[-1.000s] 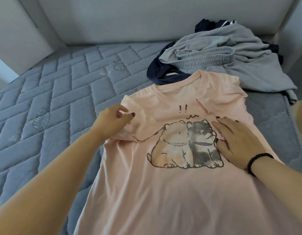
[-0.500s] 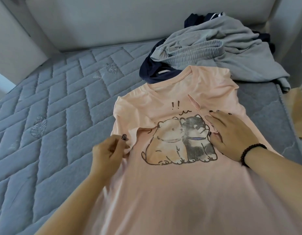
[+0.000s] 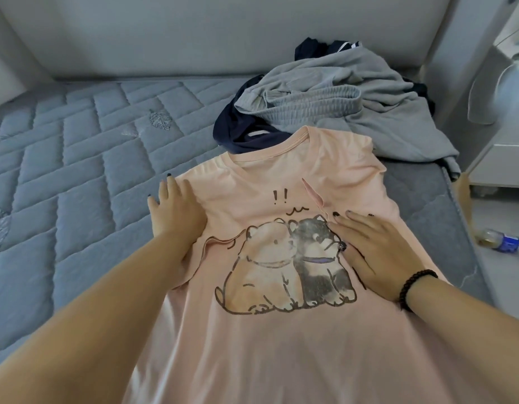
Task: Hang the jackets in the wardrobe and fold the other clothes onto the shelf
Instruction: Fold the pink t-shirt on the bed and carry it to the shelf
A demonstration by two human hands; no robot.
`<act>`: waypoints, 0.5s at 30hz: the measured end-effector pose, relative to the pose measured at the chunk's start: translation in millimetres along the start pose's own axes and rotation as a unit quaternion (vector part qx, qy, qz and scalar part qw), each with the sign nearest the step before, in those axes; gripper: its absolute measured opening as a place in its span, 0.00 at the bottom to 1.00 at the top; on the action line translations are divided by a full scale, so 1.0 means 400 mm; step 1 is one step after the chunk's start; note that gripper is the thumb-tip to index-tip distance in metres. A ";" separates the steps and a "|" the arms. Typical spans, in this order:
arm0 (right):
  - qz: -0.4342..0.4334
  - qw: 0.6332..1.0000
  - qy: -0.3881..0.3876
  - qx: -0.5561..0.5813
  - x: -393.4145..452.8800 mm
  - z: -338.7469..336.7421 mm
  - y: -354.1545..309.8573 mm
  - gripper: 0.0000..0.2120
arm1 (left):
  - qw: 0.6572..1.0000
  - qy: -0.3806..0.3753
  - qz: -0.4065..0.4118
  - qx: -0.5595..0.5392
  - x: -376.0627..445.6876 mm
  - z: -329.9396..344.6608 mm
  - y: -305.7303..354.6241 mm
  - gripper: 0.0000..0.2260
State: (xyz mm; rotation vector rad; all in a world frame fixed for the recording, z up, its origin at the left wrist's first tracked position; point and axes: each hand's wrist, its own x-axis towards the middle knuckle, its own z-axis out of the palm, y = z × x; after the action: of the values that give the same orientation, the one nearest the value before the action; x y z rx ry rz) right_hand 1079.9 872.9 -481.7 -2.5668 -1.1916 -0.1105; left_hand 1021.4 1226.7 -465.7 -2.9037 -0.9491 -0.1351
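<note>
A pink T-shirt [image 3: 281, 330] with two cartoon dogs printed on it lies face up on the grey quilted mattress [image 3: 77, 170]. Both its sleeves are folded in over the front. My left hand [image 3: 176, 211] lies flat with straight fingers on the shirt's left shoulder fold. My right hand [image 3: 369, 246] presses flat on the right side of the print, fingers spread, over the folded right sleeve. Beyond the collar sits a heap of grey clothes [image 3: 340, 103] on a dark navy garment [image 3: 240, 132].
The padded bed wall [image 3: 223, 36] rises behind the heap. At the right stands a white cabinet [image 3: 503, 158], and a plastic bottle [image 3: 500, 243] lies on the floor beside the mattress edge. Bare mattress stretches to the left of the shirt.
My left hand let go of the pinched left sleeve and moved up to lie flat on the shoulder fold. My right hand stayed pressed on the shirt.
</note>
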 end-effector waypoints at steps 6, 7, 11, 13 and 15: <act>0.139 0.944 -0.025 0.299 0.064 -0.055 0.011 0.14 | 0.985 0.039 0.112 0.123 0.084 0.003 0.037 0.10; 0.163 0.928 -0.025 0.335 0.104 -0.069 0.015 0.13 | 0.988 0.015 0.098 0.117 0.098 -0.005 0.050 0.10; 0.209 0.940 0.115 0.244 0.318 -0.097 0.050 0.09 | 0.998 -0.047 -0.037 0.022 0.159 -0.022 0.132 0.11; 0.226 0.935 0.188 0.196 0.391 -0.075 0.074 0.09 | 0.999 -0.013 -0.029 -0.011 0.165 -0.015 0.158 0.08; 0.218 0.950 0.194 0.113 0.417 -0.022 0.100 0.09 | 0.996 0.084 -0.006 -0.020 0.172 0.025 0.131 0.09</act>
State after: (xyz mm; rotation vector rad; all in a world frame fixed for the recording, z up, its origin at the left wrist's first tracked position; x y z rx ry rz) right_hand 1219.5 968.2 -450.2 -2.3901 -0.4536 -0.3377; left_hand 1108.2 1225.6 -470.7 -2.8660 -0.9465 -0.3973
